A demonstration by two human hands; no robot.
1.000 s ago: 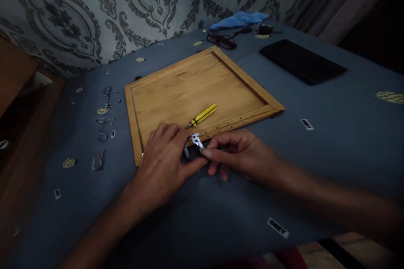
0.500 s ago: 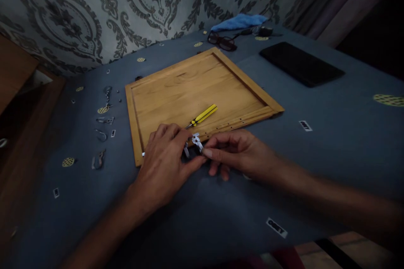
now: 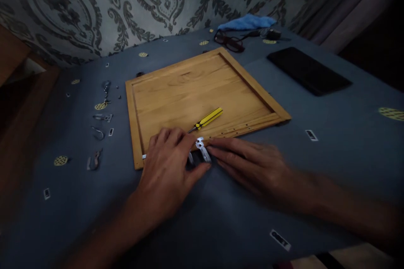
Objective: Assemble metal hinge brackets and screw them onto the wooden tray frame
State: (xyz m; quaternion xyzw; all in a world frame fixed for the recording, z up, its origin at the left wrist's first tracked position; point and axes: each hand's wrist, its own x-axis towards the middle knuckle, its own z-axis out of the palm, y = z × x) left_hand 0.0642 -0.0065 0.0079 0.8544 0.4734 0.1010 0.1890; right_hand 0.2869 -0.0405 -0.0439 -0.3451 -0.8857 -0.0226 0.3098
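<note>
Hands at a small metal bracket on the near rim of a wooden panel, left hand flat, fingers spread, right hand blurred, fingers outstretched and touching it, yellow screwdriver just behind

Yellow screwdriver lying flat. Glasses beside blue cloth near patterned wall. Black tablet at right. 4 small metal fittings scattered at left.

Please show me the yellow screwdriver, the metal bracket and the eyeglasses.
yellow screwdriver [image 3: 210,117]: head view, middle of the handle.
metal bracket [image 3: 202,146]: head view, its bright upper end.
eyeglasses [image 3: 232,43]: head view, the front frame.
</note>
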